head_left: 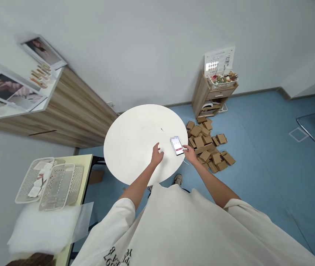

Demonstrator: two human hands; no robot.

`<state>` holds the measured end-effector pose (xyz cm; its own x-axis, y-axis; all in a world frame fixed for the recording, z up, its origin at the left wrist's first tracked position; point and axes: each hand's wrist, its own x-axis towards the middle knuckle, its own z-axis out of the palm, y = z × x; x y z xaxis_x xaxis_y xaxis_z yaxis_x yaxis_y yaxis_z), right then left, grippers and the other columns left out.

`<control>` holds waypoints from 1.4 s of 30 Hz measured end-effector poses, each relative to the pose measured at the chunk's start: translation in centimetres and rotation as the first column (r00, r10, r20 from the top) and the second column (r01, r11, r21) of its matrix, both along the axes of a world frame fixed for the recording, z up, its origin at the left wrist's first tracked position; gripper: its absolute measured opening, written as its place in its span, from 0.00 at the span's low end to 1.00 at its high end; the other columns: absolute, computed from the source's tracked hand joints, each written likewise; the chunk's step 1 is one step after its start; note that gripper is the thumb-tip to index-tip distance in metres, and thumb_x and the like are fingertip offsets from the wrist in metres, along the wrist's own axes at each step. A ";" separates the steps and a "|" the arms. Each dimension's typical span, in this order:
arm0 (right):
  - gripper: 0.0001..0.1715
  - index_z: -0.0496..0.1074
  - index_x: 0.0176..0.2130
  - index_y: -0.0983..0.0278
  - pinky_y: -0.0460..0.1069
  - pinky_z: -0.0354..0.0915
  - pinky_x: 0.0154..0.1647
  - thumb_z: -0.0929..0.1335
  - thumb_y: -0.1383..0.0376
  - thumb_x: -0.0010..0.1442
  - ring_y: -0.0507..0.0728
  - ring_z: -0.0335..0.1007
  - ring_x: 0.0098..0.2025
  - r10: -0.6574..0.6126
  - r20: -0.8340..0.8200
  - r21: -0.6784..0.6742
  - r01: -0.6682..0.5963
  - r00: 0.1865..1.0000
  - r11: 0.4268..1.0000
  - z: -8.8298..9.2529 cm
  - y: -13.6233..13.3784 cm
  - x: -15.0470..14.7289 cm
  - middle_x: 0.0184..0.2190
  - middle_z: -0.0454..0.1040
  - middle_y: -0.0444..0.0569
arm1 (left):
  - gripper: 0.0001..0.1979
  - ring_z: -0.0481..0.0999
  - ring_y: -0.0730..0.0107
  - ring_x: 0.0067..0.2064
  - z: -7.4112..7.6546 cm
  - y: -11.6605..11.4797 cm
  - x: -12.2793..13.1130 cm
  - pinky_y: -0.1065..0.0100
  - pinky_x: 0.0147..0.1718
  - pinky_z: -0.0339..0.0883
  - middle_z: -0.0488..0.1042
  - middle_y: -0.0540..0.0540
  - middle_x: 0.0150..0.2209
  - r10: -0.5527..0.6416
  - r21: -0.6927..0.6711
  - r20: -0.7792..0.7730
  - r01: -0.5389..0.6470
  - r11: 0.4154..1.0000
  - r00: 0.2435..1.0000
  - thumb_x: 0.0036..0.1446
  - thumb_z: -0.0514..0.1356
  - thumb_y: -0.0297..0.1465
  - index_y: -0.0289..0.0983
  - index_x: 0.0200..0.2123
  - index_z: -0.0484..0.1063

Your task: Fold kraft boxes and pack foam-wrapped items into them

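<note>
Right hand: fingers closed on a phone, its screen partly blurred, held over the near right edge of the round white bench. Left hand: fingers loosely open, gripping nothing, resting on the bench top just beside the phone.

2 white mesh baskets stand on a yellow table left of the bench; white packets lie in the farther one. On the floor right of the bench is a heap of flat cardboard boxes. Beyond them, a wooden cabinet carries a white basket of colourful items, too small to identify.
</note>
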<state>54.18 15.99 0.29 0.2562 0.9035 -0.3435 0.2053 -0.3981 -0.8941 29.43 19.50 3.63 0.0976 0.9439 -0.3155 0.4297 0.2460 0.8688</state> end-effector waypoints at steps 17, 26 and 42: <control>0.25 0.74 0.52 0.59 0.54 0.71 0.46 0.65 0.63 0.55 0.58 0.73 0.47 0.294 0.115 0.009 -0.297 0.949 0.955 2.1 -0.8 -26.9 0.57 0.73 0.51 | 0.33 0.70 0.58 0.59 -0.3 -6.9 -25.7 0.63 0.46 0.73 0.55 0.40 0.67 0.225 0.011 0.098 -0.227 0.974 0.969 0.57 0.57 0.26 0.45 0.66 0.57; 0.24 0.75 0.51 0.58 0.55 0.70 0.47 0.66 0.63 0.55 0.58 0.72 0.46 0.460 0.133 0.001 -0.465 0.878 0.886 2.4 -2.2 -40.2 0.56 0.73 0.50 | 0.31 0.71 0.57 0.59 -0.7 -10.4 -38.3 0.62 0.48 0.72 0.57 0.37 0.67 0.364 -0.001 0.107 -0.366 0.931 0.925 0.58 0.58 0.28 0.42 0.65 0.59; 0.22 0.75 0.50 0.59 0.55 0.69 0.54 0.65 0.65 0.56 0.55 0.75 0.45 0.806 0.114 0.065 -0.813 0.581 0.578 1.9 0.8 -52.7 0.53 0.76 0.48 | 0.18 0.74 0.55 0.55 -0.8 -16.8 -46.2 0.53 0.57 0.67 0.74 0.42 0.53 0.592 0.126 -0.064 -0.582 0.803 0.803 0.55 0.59 0.25 0.41 0.50 0.74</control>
<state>1.46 16.76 2.21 -0.5814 0.7733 -0.2529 0.4554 0.0517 -0.8888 -16.72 2.73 2.83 -0.5107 0.8363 -0.1995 0.3113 0.3962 0.8638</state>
